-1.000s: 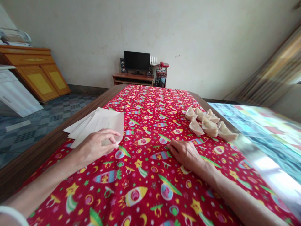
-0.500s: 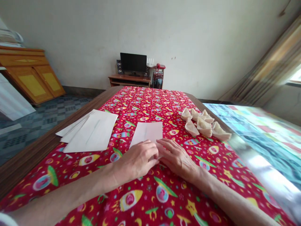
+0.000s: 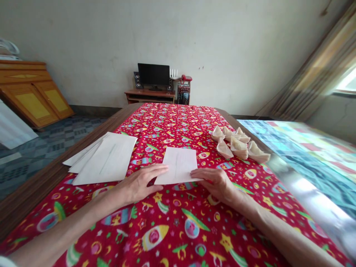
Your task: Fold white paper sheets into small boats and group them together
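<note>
Paper [image 3: 180, 161], white, one piece

Location: on red cloth [image 3: 178, 124] over the desk [image 3: 36, 178]; paper stack [image 3: 114, 157] left, folded pieces [image 3: 238, 147] right. Left hand [image 3: 144, 182], as I see it: thumb parted from fingers, fingertips over the left edge. Right hand [image 3: 218, 182]: fingers bent upon the near right corner; whether pinching, I cannot tell. Handling, I judge: light, bendable, easily creased; grasp opposite edges.

Apparently a room in a home: a red cloth printed with cartoon rockets [image 3: 178, 218] covers the brown wooden worktop [image 3: 19, 200], a teal patchwork-patterned spread [image 3: 303, 148] lies at right, a brownish curtain [image 3: 311, 74] hangs by the bright window [image 3: 347, 81], and a black flat-screen monitor [image 3: 153, 75] and orange-brown wooden cabinet with yellow panels [image 3: 36, 98] stand by the pale wall [image 3: 222, 44].
</note>
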`<state>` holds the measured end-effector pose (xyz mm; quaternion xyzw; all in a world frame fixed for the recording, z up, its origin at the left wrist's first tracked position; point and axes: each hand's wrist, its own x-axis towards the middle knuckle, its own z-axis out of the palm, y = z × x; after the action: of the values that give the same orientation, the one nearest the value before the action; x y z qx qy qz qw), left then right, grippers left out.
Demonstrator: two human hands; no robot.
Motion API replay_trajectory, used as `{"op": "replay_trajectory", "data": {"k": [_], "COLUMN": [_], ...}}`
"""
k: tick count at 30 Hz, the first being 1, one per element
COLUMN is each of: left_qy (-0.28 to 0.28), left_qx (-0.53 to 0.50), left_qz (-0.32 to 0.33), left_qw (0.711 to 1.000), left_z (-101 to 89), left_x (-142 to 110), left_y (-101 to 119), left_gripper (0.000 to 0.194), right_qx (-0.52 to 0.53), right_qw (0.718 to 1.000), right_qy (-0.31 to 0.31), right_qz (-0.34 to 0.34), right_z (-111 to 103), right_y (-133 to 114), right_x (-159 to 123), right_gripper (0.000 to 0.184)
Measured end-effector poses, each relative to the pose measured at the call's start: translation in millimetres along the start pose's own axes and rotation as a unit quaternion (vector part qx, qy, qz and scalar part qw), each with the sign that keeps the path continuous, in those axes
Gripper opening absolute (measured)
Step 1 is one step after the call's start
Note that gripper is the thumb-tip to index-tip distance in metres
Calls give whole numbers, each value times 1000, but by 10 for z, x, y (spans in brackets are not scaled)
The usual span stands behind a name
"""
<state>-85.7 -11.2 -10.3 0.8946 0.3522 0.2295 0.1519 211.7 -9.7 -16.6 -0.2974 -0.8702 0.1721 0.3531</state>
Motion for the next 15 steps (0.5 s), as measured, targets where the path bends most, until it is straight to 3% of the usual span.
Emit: {"op": "replay_trajectory", "data": {"k": [2, 9, 15], "left_qy": [24, 65, 94], "left_qx": [-10, -25, 29], "left_qz": [22, 54, -76], "left_qw": [999, 996, 992], "left_z": [33, 64, 109], "left_x": [21, 16, 123], "left_y": [-31, 252, 276], "left_gripper": [30, 23, 34], "right_qx": [10, 11, -43], "right_qw": [1000, 985, 962], "right_qy": [0, -40, -1], "right_qz": [16, 166, 270], "right_z": [-50, -187, -101], "right_y": [-70, -270, -146], "right_x": [-28, -200, -34], "right_gripper": [22, 21, 30]}}
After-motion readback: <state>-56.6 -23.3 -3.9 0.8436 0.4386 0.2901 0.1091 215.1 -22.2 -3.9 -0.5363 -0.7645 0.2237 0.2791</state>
